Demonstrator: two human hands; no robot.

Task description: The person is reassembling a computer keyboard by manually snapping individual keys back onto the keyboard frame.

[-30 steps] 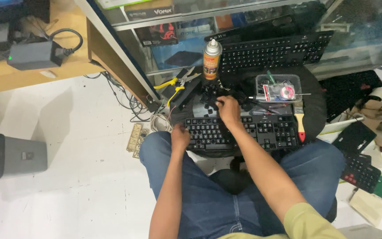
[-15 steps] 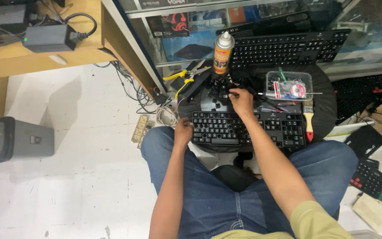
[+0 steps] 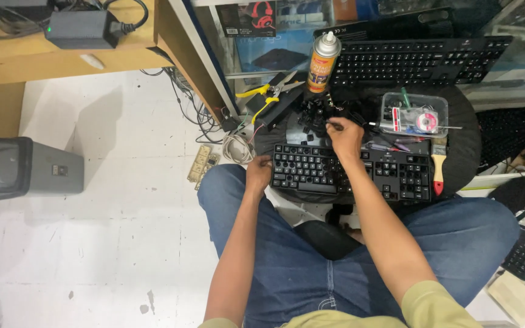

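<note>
The left hand (image 3: 258, 172) clasps the left end of the black keyboard (image 3: 350, 172) that lies across the person's knees, fingers closed around its edge. Further right and a little farther off, the right hand (image 3: 343, 135) rests among loose black keycaps (image 3: 311, 115), fingertips pinched together on something too small to make out, with a spray can (image 3: 323, 62) beyond and a clear plastic box (image 3: 413, 114) to its right.

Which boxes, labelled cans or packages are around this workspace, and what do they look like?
Spray can: upright behind the stool, orange-yellow label, white cap.
Headset box: in the glass cabinet, black with a red headset picture.
Clear plastic tub: right of the right hand, holding small parts.
</note>
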